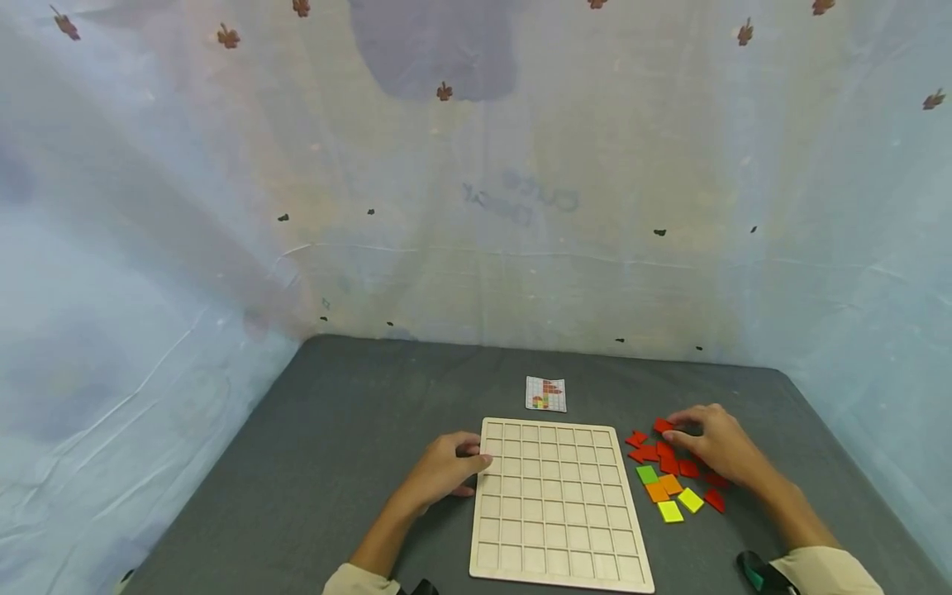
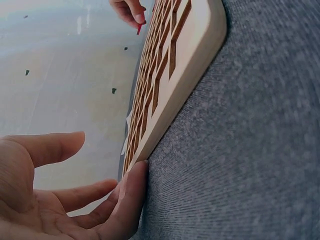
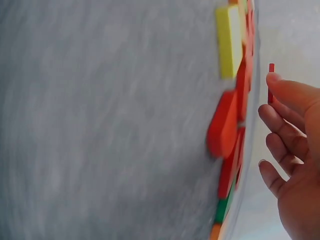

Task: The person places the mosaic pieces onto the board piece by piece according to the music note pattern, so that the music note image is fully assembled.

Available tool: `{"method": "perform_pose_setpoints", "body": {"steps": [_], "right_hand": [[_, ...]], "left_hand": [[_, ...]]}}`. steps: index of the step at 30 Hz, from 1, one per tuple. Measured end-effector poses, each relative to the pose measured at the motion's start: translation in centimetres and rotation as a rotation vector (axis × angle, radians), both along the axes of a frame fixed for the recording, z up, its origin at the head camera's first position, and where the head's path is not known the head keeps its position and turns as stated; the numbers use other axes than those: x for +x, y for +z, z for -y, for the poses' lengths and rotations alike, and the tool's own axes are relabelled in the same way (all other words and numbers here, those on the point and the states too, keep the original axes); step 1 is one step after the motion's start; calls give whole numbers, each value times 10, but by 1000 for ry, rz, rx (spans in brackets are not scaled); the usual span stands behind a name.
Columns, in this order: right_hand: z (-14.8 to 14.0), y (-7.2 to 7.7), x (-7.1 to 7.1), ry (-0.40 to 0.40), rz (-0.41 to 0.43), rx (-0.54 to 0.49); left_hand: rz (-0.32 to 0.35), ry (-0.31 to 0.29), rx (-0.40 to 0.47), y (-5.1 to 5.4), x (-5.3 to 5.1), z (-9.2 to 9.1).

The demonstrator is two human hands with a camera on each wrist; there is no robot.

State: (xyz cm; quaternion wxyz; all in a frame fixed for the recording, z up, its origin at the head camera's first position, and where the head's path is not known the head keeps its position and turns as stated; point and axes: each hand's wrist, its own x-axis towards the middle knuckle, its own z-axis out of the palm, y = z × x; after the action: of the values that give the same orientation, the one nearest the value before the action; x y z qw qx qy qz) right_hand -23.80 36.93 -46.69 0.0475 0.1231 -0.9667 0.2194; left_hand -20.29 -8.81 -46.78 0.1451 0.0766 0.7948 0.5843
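Observation:
A pale wooden grid board (image 1: 554, 504) lies flat on the grey table. At its left edge rests my left hand (image 1: 444, 469); in the left wrist view the fingertips touch the board's side (image 2: 167, 117) while the thumb stays lifted. To the right of the board, my right hand (image 1: 716, 442) pinches a small red tile (image 1: 663, 426) between thumb and fingers. The right wrist view shows this thin red tile edge-on, raised above the table. Below it lie loose red tiles (image 1: 669, 466), a green tile (image 1: 647, 474), orange tiles (image 1: 657, 492) and yellow tiles (image 1: 669, 512).
Behind the board lies a small printed card (image 1: 546, 394) with a coloured pattern on a grid. The grey table (image 1: 357, 413) extends to the left of the board. A pale patterned sheet (image 1: 476, 207) hangs behind the table and along both sides.

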Motion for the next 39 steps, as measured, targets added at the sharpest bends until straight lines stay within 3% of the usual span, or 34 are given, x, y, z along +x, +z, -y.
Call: {"method": "perform_pose_setpoints", "body": {"steps": [10, 21, 39], "right_hand": [[33, 6, 5, 30, -16, -68], [67, 6, 4, 101, -39, -117], [112, 3, -1, 196, 57, -225]], "left_hand": [[2, 15, -14, 0, 5, 0], [-41, -23, -19, -5, 7, 0], [-34, -11, -9, -6, 7, -1]]}}
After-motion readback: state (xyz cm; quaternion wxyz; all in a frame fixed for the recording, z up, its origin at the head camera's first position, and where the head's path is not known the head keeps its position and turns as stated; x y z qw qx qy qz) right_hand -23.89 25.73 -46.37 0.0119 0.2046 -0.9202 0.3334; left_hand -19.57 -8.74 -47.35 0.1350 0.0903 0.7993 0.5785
